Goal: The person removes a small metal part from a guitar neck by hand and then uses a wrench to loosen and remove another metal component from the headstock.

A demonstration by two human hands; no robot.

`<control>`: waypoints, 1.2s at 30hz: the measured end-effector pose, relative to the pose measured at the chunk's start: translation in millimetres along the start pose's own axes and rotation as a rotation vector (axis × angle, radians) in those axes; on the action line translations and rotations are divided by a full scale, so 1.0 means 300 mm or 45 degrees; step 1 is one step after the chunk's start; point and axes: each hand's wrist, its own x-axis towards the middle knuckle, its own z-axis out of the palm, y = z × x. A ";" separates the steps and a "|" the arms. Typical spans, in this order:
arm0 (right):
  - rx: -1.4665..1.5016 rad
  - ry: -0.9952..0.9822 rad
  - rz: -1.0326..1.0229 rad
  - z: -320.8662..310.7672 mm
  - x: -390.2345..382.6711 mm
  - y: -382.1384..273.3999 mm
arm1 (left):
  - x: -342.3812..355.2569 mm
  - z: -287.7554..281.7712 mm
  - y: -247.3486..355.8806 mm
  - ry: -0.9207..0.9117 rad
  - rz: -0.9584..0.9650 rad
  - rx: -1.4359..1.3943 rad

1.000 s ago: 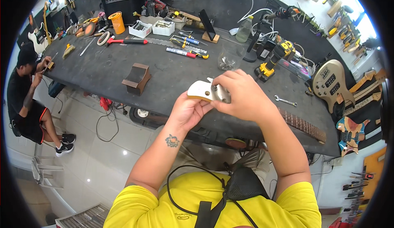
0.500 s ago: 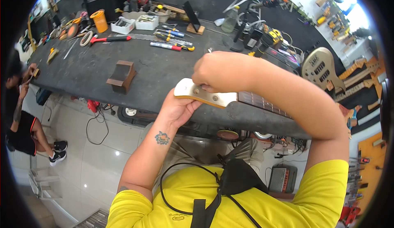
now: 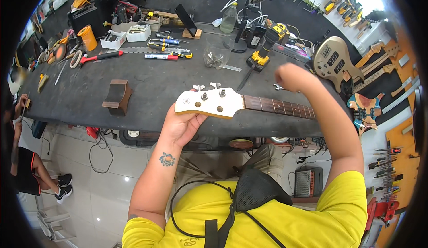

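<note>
My left hand (image 3: pixel 178 125) is closed around the near side of a white headstock (image 3: pixel 209 101), its fingers under it. The headstock belongs to a bass guitar neck with a dark fretboard (image 3: pixel 278 106), which extends right over the bench. Two metal tuning machines (image 3: pixel 222 93) sit along its far side, their keys sticking out past the edge; two holes show along the near side. My right hand (image 3: pixel 293 77) is curled into a fist above the bench, off the neck, beside a small wrench (image 3: pixel 278 87). Whatever that fist may hold is hidden.
A clear cup of metal parts (image 3: pixel 216 57) and a yellow cordless drill (image 3: pixel 265 51) stand beyond the headstock. A curved neck rest (image 3: pixel 117 97) sits left. Screwdrivers (image 3: pixel 168 41) and a red-handled hammer (image 3: pixel 102 57) lie farther back. Another person (image 3: pixel 24 159) works at far left.
My right hand has left the headstock and moved right, uncovering the two tuning machines and the cup. My left hand still holds the headstock. The whole view has shifted slightly.
</note>
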 end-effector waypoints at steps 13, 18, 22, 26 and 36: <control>1.048 0.253 0.156 0.222 -0.053 0.178 | -0.025 0.018 0.006 0.072 0.058 0.029; 1.208 0.283 -0.320 -0.034 -0.021 -0.182 | -0.045 0.020 0.026 -0.033 0.038 -0.133; 0.948 0.190 -0.476 -0.190 0.024 -0.400 | -0.038 0.013 0.026 -0.005 0.070 0.022; 0.708 0.082 -0.571 -0.230 0.127 -0.464 | -0.046 0.016 0.015 -0.038 0.069 0.028; 0.580 -0.096 -0.689 -0.291 0.180 -0.554 | -0.047 0.003 0.021 -0.057 0.069 -0.025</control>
